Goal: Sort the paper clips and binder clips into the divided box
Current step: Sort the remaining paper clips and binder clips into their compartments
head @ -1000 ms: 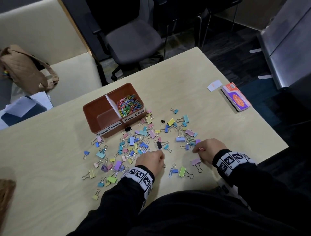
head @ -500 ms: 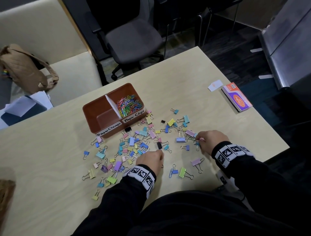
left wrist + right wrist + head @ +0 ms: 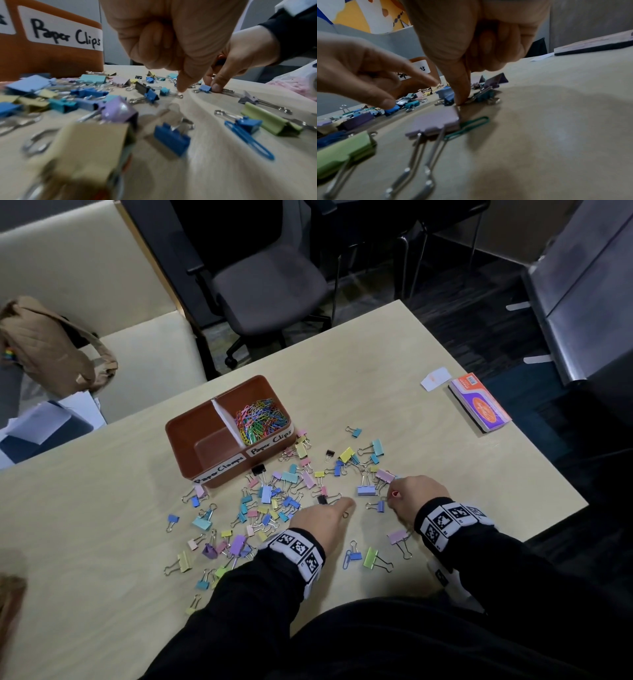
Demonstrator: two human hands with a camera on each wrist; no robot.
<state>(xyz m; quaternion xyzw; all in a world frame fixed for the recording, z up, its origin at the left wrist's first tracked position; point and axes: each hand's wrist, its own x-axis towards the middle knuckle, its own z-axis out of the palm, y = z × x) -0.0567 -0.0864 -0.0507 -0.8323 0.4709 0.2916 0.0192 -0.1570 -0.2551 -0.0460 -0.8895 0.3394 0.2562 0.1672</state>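
Head view: my left hand [image 3: 320, 520], forefinger out and the rest curled on nothing, touches a small teal binder clip [image 3: 165, 91] mid-frame. My right hand [image 3: 412, 497] pinches something red. The divided box [image 3: 191, 470] lies up-left, nearer my left hand.

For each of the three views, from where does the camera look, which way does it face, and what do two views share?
Head: sits high, faces down at the pale wooden table and brown divided plastic box; both hands and black sleeves show.
Left wrist: sits low, faces along the left hand at the box's "Paper Clips" label.
Right wrist: sits low, faces along the right hand pressing down among clips.
Shared: both wrist views show the pale green metal binder clip.
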